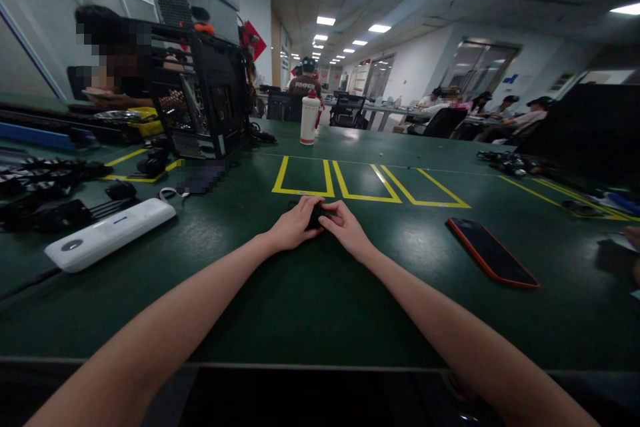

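While both bare hands meet over the green tabletop (330,307), the handling looks under way and not finished, since a small black object (315,215) of unclear material sits between the fingers and has not been let go. The left hand (296,223) curls over one side of it with the fingers close together; the right hand (347,228) holds the other side in a narrow pinch, thumb towards the near face. The fingers hide much of its shape, so what has been done to it, and how much work remains, cannot be told. It is just on the near side of the yellow tape outlines (303,193) on the tabletop, in front of the leftmost one, and whether its underside touches the surface is unclear. Well to the right lies a dark-screened phone with an orange-red edge (493,251), apart from both hands. To the left are a long white plastic power strip (110,233) and an open black computer case (223,93), and beyond the outlines stands a white cup (309,121); neither hand touches any of these.
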`<act>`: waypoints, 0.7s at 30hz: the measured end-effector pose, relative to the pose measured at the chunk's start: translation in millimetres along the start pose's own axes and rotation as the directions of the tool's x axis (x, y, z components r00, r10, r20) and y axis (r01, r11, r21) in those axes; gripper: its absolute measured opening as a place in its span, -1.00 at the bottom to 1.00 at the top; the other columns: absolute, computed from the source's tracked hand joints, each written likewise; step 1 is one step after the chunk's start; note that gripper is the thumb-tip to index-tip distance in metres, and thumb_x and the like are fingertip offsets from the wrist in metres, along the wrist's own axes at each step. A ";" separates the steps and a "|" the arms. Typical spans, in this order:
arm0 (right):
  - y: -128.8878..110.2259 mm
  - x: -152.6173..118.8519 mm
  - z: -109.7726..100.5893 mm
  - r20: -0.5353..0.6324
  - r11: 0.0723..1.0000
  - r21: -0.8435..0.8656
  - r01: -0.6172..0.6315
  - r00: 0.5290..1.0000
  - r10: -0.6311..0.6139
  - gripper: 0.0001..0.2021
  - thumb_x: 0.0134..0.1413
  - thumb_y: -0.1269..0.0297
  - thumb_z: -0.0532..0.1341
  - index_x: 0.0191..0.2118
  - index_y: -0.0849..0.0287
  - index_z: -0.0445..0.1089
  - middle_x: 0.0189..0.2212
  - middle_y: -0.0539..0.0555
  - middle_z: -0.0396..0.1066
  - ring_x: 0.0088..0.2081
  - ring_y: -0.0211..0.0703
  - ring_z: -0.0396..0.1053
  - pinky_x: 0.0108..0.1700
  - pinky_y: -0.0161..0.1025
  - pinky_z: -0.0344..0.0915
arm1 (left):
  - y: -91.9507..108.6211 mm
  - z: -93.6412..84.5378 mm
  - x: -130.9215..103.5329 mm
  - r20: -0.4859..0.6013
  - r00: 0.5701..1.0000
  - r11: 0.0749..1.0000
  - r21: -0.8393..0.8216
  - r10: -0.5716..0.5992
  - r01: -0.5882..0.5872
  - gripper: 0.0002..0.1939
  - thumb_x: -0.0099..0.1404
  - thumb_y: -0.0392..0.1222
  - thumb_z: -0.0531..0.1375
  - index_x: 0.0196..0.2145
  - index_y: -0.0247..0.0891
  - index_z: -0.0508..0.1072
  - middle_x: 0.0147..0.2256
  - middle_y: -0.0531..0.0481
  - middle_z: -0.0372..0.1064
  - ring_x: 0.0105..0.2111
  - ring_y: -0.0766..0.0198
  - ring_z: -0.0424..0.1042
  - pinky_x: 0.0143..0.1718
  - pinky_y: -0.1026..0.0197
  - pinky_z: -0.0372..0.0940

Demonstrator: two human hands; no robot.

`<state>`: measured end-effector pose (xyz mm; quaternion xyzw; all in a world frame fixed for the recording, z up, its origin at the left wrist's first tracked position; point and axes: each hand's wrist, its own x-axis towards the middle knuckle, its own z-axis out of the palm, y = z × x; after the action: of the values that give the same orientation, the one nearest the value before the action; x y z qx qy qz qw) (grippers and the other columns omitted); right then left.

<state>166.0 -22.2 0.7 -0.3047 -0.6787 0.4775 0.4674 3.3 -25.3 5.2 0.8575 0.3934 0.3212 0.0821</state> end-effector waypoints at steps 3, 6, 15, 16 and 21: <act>1.6 2.7 0.3 -0.047 0.999 -0.029 0.032 0.998 -0.034 -0.84 -0.08 0.28 0.16 -0.30 0.12 0.24 -0.30 -0.01 0.28 -0.19 -0.25 0.30 -0.06 -0.21 0.23 | 0.0 0.9 0.8 -0.005 1.000 1.000 0.006 -0.004 0.004 -0.39 0.08 -0.15 0.15 0.04 -0.18 -0.05 -0.03 -0.13 0.03 -0.08 0.09 0.20 -0.18 0.01 0.26; 4.0 5.4 -0.1 -0.080 0.997 -0.066 0.047 0.995 -0.052 -0.81 -0.09 0.29 0.17 -0.27 0.13 0.24 -0.27 0.00 0.28 -0.16 -0.24 0.29 -0.05 -0.19 0.22 | 0.1 0.8 1.1 0.002 1.000 1.000 0.007 0.001 -0.002 -0.39 0.08 -0.16 0.14 0.04 -0.18 -0.05 -0.04 -0.13 0.03 -0.08 0.09 0.20 -0.17 0.02 0.26; 3.1 -0.3 -0.8 -0.001 1.000 -0.008 0.014 1.000 -0.015 -0.72 -0.13 0.32 0.20 -0.21 0.11 0.21 -0.19 0.01 0.26 -0.10 -0.20 0.28 -0.02 -0.18 0.21 | -0.3 0.0 0.1 0.007 1.000 1.000 -0.005 0.020 -0.020 -0.40 0.07 -0.18 0.14 0.03 -0.17 -0.05 -0.04 -0.12 0.02 -0.08 0.11 0.20 -0.17 0.03 0.26; 1.8 -0.9 -0.4 -0.004 1.000 -0.005 0.018 1.000 -0.018 -0.73 -0.13 0.30 0.19 -0.22 0.11 0.21 -0.20 0.00 0.26 -0.12 -0.21 0.29 -0.03 -0.18 0.22 | -0.3 0.1 0.1 0.004 1.000 1.000 -0.005 0.022 -0.022 -0.40 0.07 -0.18 0.14 0.03 -0.18 -0.05 -0.04 -0.13 0.03 -0.08 0.11 0.19 -0.16 0.03 0.25; -2.7 1.3 1.5 -0.052 0.999 -0.023 0.036 0.998 -0.037 -0.84 -0.08 0.25 0.16 -0.31 0.13 0.22 -0.30 -0.01 0.28 -0.19 -0.25 0.31 -0.08 -0.20 0.25 | 0.5 -0.3 0.7 -0.001 1.000 1.000 -0.013 0.024 -0.024 -0.40 0.08 -0.16 0.14 0.03 -0.18 -0.04 -0.04 -0.13 0.03 -0.08 0.10 0.20 -0.16 0.02 0.26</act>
<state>164.2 -22.6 3.5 -0.3096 -0.6769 0.4533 0.4904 3.8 -25.2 6.0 0.8616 0.3808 0.3251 0.0839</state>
